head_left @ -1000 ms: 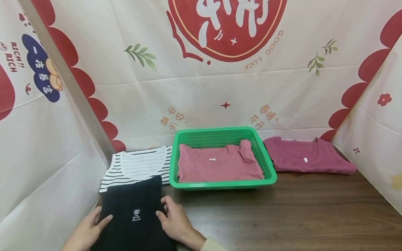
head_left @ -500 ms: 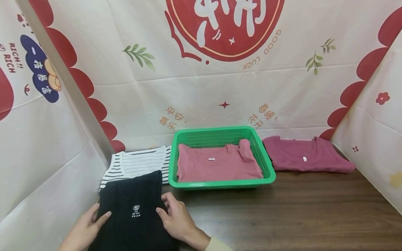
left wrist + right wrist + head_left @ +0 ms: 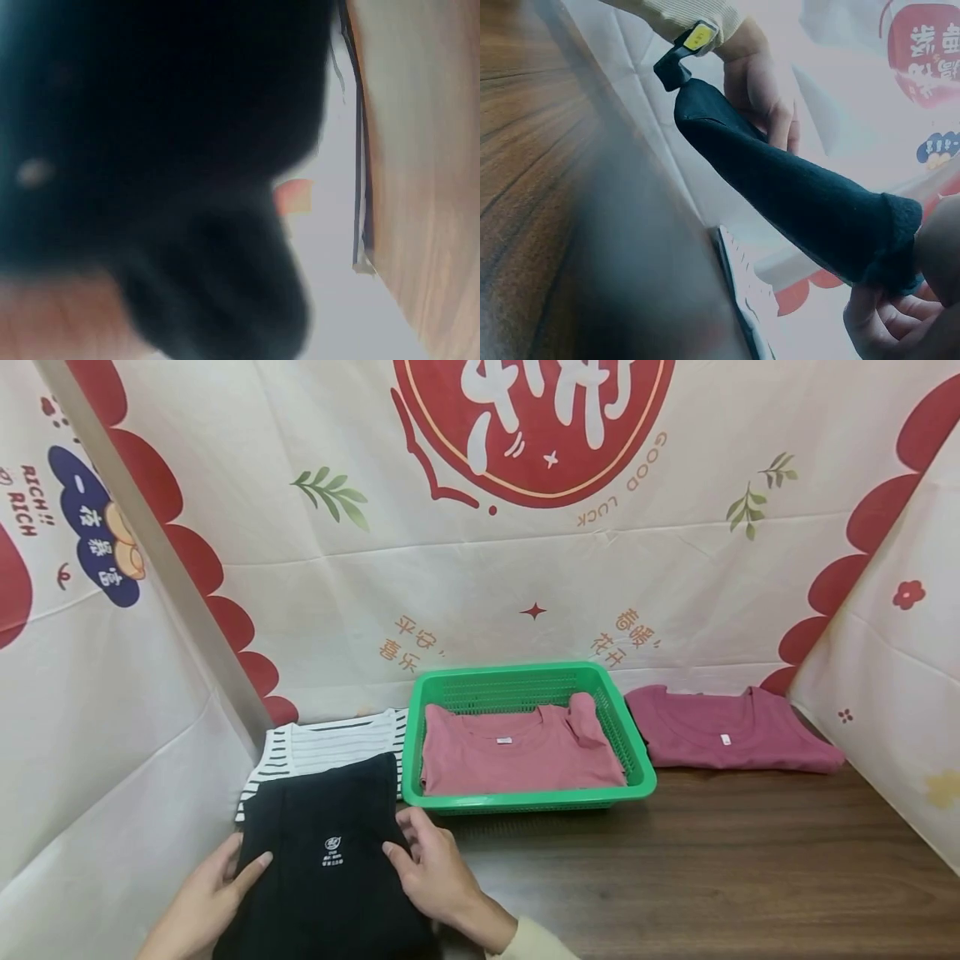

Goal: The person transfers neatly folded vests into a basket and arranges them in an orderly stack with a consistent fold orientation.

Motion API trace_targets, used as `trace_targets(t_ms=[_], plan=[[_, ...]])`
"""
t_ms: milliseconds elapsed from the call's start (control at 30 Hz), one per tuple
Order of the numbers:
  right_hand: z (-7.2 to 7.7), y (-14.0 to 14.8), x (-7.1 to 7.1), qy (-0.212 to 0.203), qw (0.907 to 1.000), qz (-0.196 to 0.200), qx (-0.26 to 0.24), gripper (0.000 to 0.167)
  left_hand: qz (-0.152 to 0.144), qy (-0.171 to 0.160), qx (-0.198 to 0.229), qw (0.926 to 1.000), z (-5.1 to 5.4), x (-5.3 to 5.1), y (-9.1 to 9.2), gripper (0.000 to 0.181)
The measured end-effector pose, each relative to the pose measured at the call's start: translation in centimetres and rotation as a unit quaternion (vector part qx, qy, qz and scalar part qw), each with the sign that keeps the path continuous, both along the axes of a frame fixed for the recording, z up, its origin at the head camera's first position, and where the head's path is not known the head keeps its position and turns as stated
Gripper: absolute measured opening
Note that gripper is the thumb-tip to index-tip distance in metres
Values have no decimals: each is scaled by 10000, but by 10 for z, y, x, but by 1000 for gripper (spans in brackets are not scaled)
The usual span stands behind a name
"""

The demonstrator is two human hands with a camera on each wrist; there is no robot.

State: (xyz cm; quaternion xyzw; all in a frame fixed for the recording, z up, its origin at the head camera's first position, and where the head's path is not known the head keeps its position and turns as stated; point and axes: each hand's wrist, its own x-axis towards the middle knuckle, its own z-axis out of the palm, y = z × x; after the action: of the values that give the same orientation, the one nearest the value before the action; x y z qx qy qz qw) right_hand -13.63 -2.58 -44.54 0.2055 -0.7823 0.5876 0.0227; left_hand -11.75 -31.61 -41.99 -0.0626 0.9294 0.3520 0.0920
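Note:
A folded black garment (image 3: 322, 902) with a small white print hangs between my two hands at the front left in the head view. My left hand (image 3: 202, 893) grips its left edge, thumb on top. The right hand (image 3: 442, 872) pinches the opposite edge between thumb and fingers. Seen from the right wrist, the black garment (image 3: 802, 199) is raised off the table, and the right-hand fingers (image 3: 866, 319) curl round its near end. Its far edge overlaps the view of a striped white shirt (image 3: 341, 743). Dark cloth fills much of the left wrist view, blurred.
Right of the striped shirt stands a green basket (image 3: 528, 799) with a folded pink shirt (image 3: 517, 764) inside. A folded plum-coloured shirt (image 3: 720, 735) lies farther right on the wooden table (image 3: 675, 877). Printed white cloth (image 3: 465, 577) walls off the back and sides.
Both hands have carried the black garment a little farther up and right in the head view. It now covers more of the striped shirt; the grip looks the same.

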Motion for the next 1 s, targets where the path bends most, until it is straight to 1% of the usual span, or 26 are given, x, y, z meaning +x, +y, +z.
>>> trace_targets(t_ms=[33,133,267,333,367,433,667,733,833,1000], plan=[[1,1,0,-25,10000,-1,-7,20,9,8,10,10000,1,0,1,61],[4,5,-1,-84,10000,11,-20,21,-84,182,-194,9996,4,-2,3,56],[7,9,-2,-85,10000,6,-27,22,-168,501,-540,9971,7,-3,5,51],[9,12,-2,-87,10000,-11,-44,22,-156,556,-533,9969,8,-3,8,49],[10,13,-2,-90,9999,-12,-58,22,-178,634,-558,9963,9,-4,9,49],[12,15,-3,-127,9999,-6,-97,22,-185,627,-473,9967,10,-4,11,49],[19,24,-4,-336,9991,1,-277,22,-215,544,127,9982,17,-5,21,48],[20,26,-4,-336,9989,3,-315,21,-232,601,208,9977,18,-6,23,47],[21,29,-5,-275,9992,-50,-288,20,-239,594,367,9973,20,-7,26,48],[23,33,-7,-131,9995,-181,-226,20,-313,553,410,9971,23,-10,30,54]])
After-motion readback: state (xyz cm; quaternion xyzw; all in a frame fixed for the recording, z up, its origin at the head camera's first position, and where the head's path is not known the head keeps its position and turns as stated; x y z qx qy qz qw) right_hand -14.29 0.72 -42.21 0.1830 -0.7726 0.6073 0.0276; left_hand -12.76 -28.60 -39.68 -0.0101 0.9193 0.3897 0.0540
